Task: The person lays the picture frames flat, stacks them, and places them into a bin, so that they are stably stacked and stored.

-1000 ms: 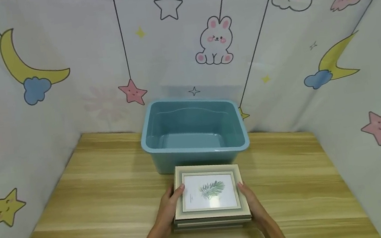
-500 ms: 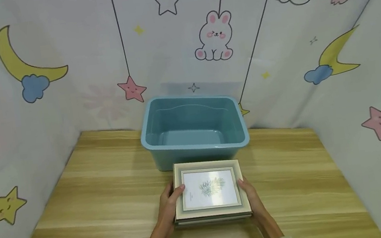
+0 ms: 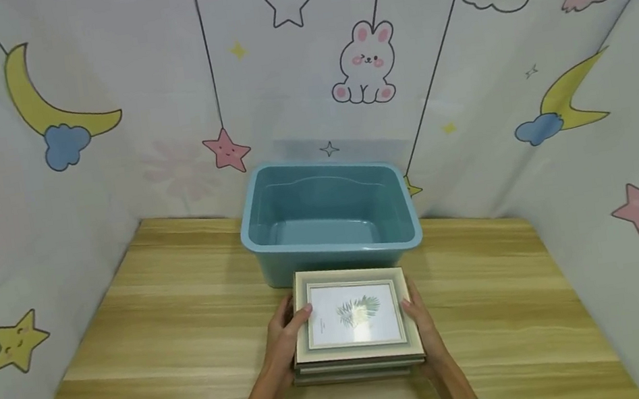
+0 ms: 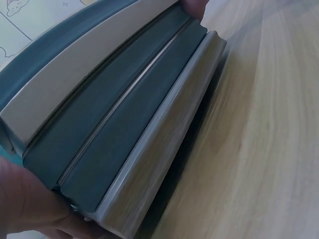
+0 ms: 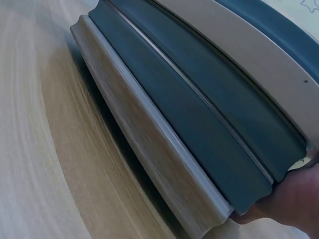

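Both hands hold a stack of picture frames (image 3: 360,355) in front of a blue plastic bin (image 3: 332,248). The top frame has a cream border, and behind its glass lies a print of a green leaf, with a bright reflection on it. My left hand (image 3: 281,344) grips the stack's left side, thumb over the top border. On the right side my right hand (image 3: 430,334) grips it likewise. Seen in the left wrist view, the layered frame edges (image 4: 114,114) are dark teal, pale and wood-coloured. A dark shadow runs beneath the lowest frame in both wrist views. Most fingers are hidden.
The bin stands against the back wall, with nothing showing inside it. Wood-grain tabletop (image 3: 178,328) extends to both sides. White cloth walls (image 3: 155,79) printed with moons, stars and a rabbit enclose the table on three sides.
The stack has shifted slightly toward the bin, and its tilt has varied a little. Both hands keep their grip on its sides. The head view has moved slightly.
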A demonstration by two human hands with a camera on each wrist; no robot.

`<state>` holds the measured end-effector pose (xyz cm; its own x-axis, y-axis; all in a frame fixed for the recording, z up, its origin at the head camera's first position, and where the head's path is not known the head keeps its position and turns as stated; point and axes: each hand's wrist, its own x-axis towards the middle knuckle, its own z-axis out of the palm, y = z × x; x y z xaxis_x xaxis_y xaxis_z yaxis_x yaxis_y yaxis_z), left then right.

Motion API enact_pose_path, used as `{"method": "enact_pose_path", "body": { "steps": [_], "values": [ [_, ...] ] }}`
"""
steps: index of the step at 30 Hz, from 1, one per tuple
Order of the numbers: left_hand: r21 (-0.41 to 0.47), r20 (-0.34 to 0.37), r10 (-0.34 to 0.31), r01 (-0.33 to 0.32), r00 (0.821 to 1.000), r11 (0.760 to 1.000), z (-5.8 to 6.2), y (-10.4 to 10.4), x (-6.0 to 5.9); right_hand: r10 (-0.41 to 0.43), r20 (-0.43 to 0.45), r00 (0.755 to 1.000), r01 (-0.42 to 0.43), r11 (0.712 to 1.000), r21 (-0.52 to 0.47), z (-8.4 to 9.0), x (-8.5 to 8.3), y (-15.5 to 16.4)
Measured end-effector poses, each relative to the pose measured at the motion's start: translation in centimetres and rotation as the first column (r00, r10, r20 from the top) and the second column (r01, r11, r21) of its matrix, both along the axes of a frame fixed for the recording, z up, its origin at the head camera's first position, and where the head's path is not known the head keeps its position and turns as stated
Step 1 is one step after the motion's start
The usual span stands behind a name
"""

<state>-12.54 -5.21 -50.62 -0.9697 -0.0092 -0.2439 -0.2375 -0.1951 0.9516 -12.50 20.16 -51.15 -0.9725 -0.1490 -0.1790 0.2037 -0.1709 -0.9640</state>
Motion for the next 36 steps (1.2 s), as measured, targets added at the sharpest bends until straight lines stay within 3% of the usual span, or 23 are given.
{"method": "enact_pose_path", "body": {
  "steps": [7,16,24,27,36],
  "values": [
    [0.036,-0.040,-0.074,0.075,0.996,0.997,0.1,-0.5,0.2,0.011,-0.044,0.999,-0.012,1.000,-0.019,-0.1,0.1,0.1],
    [-0.042,-0.085,-0.151,0.148,0.985,0.988,0.4,-0.8,0.5,0.042,-0.112,0.993,-0.048,0.998,-0.051,0.2,0.8,0.2],
    [-0.075,-0.146,-0.212,0.203,0.966,0.976,0.4,-1.2,0.5,0.046,-0.092,0.995,-0.049,0.998,-0.031,0.3,1.2,0.3],
    [-0.068,-0.163,-0.222,0.214,0.961,0.975,0.4,-1.2,0.6,0.023,-0.071,0.997,-0.026,0.999,-0.035,0.3,1.3,0.2],
    [-0.068,-0.130,-0.201,0.194,0.971,0.979,0.8,-1.1,0.9,-0.001,-0.063,0.998,-0.005,0.995,-0.099,0.5,1.9,-0.1]
  ]
}}
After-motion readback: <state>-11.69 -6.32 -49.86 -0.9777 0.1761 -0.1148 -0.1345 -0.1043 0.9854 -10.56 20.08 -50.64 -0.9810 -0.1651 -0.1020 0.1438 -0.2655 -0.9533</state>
